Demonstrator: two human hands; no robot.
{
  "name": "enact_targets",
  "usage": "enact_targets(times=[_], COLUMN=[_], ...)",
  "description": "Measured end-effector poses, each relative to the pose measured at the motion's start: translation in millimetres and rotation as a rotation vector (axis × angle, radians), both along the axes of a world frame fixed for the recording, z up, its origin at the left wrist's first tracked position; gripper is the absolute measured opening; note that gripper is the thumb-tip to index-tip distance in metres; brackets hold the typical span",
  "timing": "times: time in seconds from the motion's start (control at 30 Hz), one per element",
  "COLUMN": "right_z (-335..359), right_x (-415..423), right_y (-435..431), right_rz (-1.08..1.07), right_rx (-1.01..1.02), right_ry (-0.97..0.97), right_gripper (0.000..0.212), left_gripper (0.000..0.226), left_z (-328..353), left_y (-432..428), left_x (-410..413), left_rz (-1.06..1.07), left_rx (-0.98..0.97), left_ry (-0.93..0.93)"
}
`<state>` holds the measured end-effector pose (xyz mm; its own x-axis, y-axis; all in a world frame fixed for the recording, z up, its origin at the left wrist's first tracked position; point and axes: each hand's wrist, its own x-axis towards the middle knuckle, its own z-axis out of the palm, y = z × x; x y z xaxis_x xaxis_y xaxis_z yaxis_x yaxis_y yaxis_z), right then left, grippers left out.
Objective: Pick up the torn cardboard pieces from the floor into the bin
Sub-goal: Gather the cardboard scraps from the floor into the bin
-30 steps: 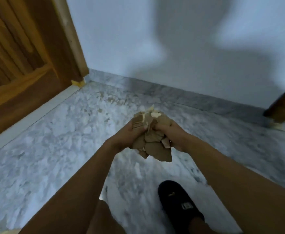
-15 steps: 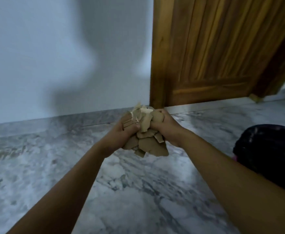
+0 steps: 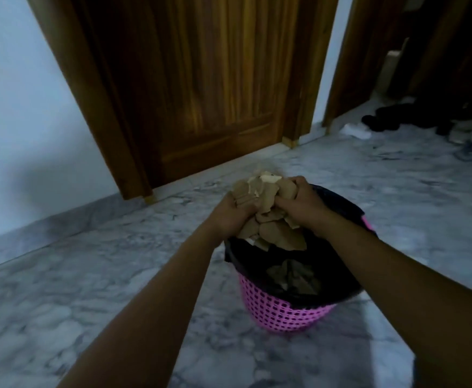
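Cardboard pieces (image 3: 268, 211) are held as one crumpled bundle between both hands, directly above the mouth of the bin (image 3: 279, 309). The left hand (image 3: 230, 217) is curled round the near-left side of the bundle and the right hand (image 3: 303, 205) round its far-right side, fingers bent into it, so the load is squeezed from two sides. A second ago the same bundle was carried over bare floor (image 3: 89, 275) with no bin in sight; half a second ago only a dark edge of it showed at the right. Now the pink lattice wall and black liner (image 3: 341, 208) stand under the hands, before a wooden door (image 3: 187, 79), so the carry is judged finished and only the release remains. The grip has not been loosened across the three views. Brown scraps (image 3: 293, 278) seem to lie in the liner already, though the interior is dim and this cannot be settled. The lowest pieces hang within the rim line, so a drop from here would likely land inside; loose flakes at the top might be scattered if the hands are parted too fast.
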<state>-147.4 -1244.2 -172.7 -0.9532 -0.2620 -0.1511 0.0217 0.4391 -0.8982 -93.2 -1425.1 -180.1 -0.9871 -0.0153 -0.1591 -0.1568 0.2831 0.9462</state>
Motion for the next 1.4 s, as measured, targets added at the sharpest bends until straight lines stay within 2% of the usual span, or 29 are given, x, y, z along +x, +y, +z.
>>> enact_targets(times=[0.07, 0.1, 0.17, 0.2, 0.27, 0.37, 0.47, 0.6, 0.73, 0.9, 1.03, 1.23, 1.4], right_z=[-12.5, -17.0, -24.3, -27.1, -30.3, -30.5, -21.0, -6.7, -6.9, -14.7, -24.9, -22.0, -13.8], right_x=[-7.2, -9.8, -14.3, -15.8, -16.4, -20.2, -27.5, -28.4, -6.2, 65.2, 189.3, 396.6, 547.9], right_y=[29.3, 39.9, 56.9, 63.0, 68.1, 61.0, 33.9, -33.4, -122.2, -237.7, -318.9, -350.2, -320.5], right_rz=[-0.038, -0.039, -0.047, -0.054, -0.062, -0.02, 0.005, 0.067, 0.274, 0.595, 1.017, 1.515, 1.823], right_rx=[0.159, 0.256, 0.399, 0.445, 0.492, 0.483, 0.39, 0.276, 0.282, 0.277, 0.252, 0.176, 0.122], right_ry=[0.013, 0.036, 0.098, 0.124, 0.167, 0.232, 0.298, 0.397, 0.434, 0.401, 0.374, 0.416, 0.483], right_gripper=[0.072, 0.077, 0.081, 0.078, 0.063, 0.033, 0.015, 0.009, 0.009, 0.01, 0.019, 0.02, 0.016], left_gripper=[0.033, 0.037, 0.063, 0.068, 0.06, 0.045, 0.03, 0.026, 0.025, 0.024, 0.026, 0.025, 0.023], left_z=[-5.6, -10.0, -14.5, -18.0, -24.3, -25.1, -10.7, 6.1, 12.6, 18.6, 14.1, 14.7, 25.7], left_y=[19.1, 23.3, 29.0, 31.2, 33.3, 30.4, 12.7, -29.6, -89.7, -164.1, -192.6, -151.8, -75.7], left_x=[-11.3, -16.6, -22.7, -25.5, -28.3, -31.9, -39.0, -27.4, 17.8, 133.3, 290.7, 512.9, 659.5], left_rz=[-0.009, -0.021, -0.061, -0.068, -0.061, 0.014, 0.175, 0.353, 0.566, 0.875, 1.223, 1.655, 1.925], left_rx=[-0.127, -0.199, -0.303, -0.336, -0.357, -0.351, -0.347, -0.4, -0.485, -0.543, -0.554, -0.506, -0.489], left_ry=[-0.093, -0.137, -0.216, -0.22, -0.174, -0.063, 0.109, 0.162, 0.109, 0.005, -0.137, -0.309, -0.403])
